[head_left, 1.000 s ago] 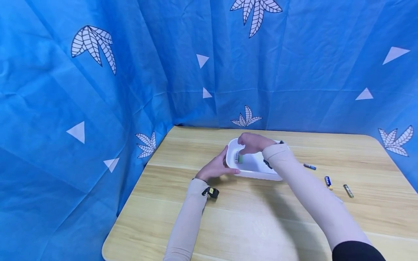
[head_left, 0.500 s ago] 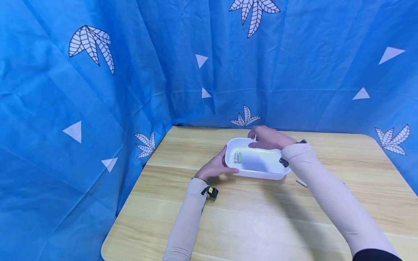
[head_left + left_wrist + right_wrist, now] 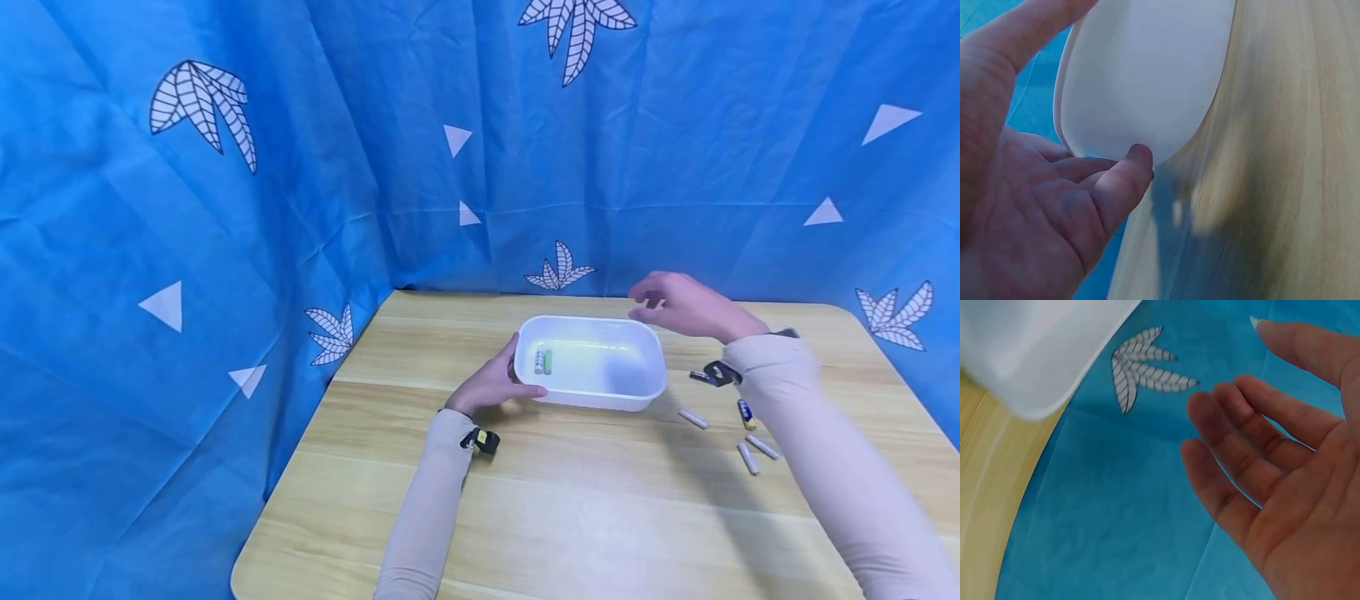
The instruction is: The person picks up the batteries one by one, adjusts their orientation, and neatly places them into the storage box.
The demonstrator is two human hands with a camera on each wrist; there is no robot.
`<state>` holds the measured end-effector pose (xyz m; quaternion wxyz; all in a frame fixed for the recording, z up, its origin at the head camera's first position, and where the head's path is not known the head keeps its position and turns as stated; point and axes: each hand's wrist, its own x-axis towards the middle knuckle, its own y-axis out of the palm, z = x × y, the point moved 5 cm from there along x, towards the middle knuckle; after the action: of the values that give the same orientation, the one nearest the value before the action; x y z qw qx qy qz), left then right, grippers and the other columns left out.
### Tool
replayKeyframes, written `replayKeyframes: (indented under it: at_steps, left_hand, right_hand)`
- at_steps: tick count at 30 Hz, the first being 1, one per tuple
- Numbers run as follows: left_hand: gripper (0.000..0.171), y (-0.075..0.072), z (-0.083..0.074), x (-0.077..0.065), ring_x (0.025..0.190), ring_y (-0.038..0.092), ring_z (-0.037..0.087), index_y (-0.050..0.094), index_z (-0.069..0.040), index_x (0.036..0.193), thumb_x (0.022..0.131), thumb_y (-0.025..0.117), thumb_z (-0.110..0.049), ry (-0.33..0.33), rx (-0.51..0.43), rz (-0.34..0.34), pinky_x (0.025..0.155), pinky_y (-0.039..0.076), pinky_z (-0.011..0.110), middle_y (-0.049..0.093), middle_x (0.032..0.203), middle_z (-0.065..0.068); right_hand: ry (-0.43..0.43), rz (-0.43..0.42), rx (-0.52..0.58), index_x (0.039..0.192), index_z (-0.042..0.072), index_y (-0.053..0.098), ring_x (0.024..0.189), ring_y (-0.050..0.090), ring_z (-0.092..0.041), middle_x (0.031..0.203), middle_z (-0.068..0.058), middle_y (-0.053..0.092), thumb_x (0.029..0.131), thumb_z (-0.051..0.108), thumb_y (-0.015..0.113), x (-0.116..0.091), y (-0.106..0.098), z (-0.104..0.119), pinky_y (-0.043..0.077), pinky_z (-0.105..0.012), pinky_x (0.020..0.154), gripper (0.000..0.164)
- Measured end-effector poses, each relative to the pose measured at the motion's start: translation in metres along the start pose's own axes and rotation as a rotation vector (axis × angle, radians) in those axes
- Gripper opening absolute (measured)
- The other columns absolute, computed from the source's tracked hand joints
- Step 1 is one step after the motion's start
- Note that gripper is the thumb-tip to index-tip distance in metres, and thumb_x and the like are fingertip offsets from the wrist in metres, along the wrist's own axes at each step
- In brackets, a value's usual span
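Observation:
A white plastic container [image 3: 600, 400] sits on the wooden table, its left end in my left hand [image 3: 489, 385]. The thumb lies along the near side while the fingers go round the end; the left wrist view shows the same hand [image 3: 1054, 200] at the container's rounded wall [image 3: 1147, 75]. Inside, at the left, two batteries lie side by side, a white patterned one [image 3: 539, 362] and a green one [image 3: 548, 362]. My right hand [image 3: 693, 307] is in the air beyond the container's right end. Its fingers are loosely bent with nothing between them, as the right wrist view shows the hand [image 3: 1279, 450].
Several batteries lie on the table [image 3: 570, 517] right of the container: a dark one [image 3: 701, 377] partly behind the wrist strap, a blue and yellow one [image 3: 746, 414], and grey ones, including a near one [image 3: 747, 458]. A blue patterned curtain [image 3: 420, 167] hangs behind the table.
My right hand has moved right, from over the container's left part to past its right end, uncovering the container's inside and the two batteries. My left hand stays at the left end.

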<state>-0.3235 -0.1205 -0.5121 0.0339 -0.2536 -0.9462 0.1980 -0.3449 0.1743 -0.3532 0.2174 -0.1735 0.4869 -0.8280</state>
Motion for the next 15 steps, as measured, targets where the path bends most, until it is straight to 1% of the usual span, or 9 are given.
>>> replayKeyframes:
  at_steps: [5, 7, 12, 15]
  left_hand:
    - [0.118, 0.000, -0.003, 0.000, 0.137, 0.057, 0.032, 0.014, -0.039, 0.165, 0.078, 0.092, -0.031, 0.003, -0.018, 0.001, 0.122, 0.039, 0.055, 0.053, 0.152, 0.014]
    - [0.118, 0.000, -0.003, 0.000, 0.137, 0.057, 0.032, 0.014, -0.038, 0.165, 0.078, 0.092, -0.030, 0.004, -0.023, 0.001, 0.122, 0.039, 0.055, 0.053, 0.152, 0.014]
    - [0.120, 0.000, -0.001, 0.002, 0.136, 0.057, 0.032, 0.011, -0.028, 0.167, 0.078, 0.092, -0.031, 0.009, -0.034, 0.004, 0.122, 0.038, 0.056, 0.053, 0.153, 0.014]
    - [0.121, 0.001, -0.001, 0.002, 0.137, 0.057, 0.032, 0.011, -0.029, 0.167, 0.077, 0.093, -0.032, 0.012, -0.033, 0.004, 0.122, 0.037, 0.057, 0.053, 0.153, 0.014]
  right_hand:
    - [0.070, -0.016, 0.020, 0.128, -0.004, 0.067, 0.106, 0.069, -0.033, 0.122, -0.022, 0.070, 0.099, 0.022, 0.070, -0.020, -0.009, -0.020, 0.062, -0.049, 0.086, 0.040]
    - [0.096, -0.020, 0.032, 0.129, -0.003, 0.067, 0.107, 0.069, -0.033, 0.123, -0.022, 0.070, 0.099, 0.025, 0.069, -0.027, -0.011, -0.027, 0.062, -0.050, 0.088, 0.041]
    - [0.131, -0.034, 0.048, 0.130, -0.002, 0.066, 0.109, 0.069, -0.036, 0.124, -0.022, 0.069, 0.101, 0.028, 0.068, -0.043, -0.010, -0.041, 0.062, -0.051, 0.088, 0.041]
    - [0.147, -0.035, 0.061, 0.130, -0.002, 0.066, 0.111, 0.068, -0.039, 0.126, -0.024, 0.069, 0.102, 0.031, 0.066, -0.053, -0.006, -0.050, 0.061, -0.053, 0.089, 0.043]
